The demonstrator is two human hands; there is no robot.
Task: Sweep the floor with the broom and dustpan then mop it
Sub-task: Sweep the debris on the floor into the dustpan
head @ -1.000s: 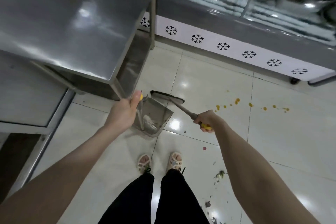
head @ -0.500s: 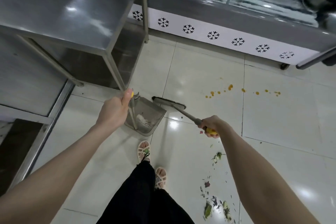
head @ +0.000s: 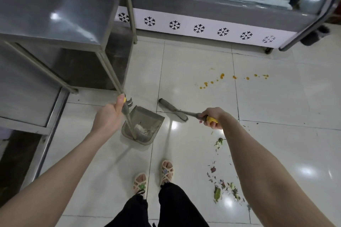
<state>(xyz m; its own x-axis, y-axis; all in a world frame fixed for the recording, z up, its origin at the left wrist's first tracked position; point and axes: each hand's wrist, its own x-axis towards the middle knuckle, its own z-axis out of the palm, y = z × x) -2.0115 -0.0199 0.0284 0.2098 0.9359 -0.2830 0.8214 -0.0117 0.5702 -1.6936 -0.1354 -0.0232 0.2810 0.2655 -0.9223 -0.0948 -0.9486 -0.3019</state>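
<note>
Tiled floor (head: 193,61): left hand (head: 108,116) grips dustpan (head: 144,125), right hand (head: 212,116) broom (head: 173,109).

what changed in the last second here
The broom swung right, away from the mouth of the dustpan; a small gap now separates them. The left hand still grips the dustpan handle, the right hand the broom handle; sweepings remain in the pan.
</note>
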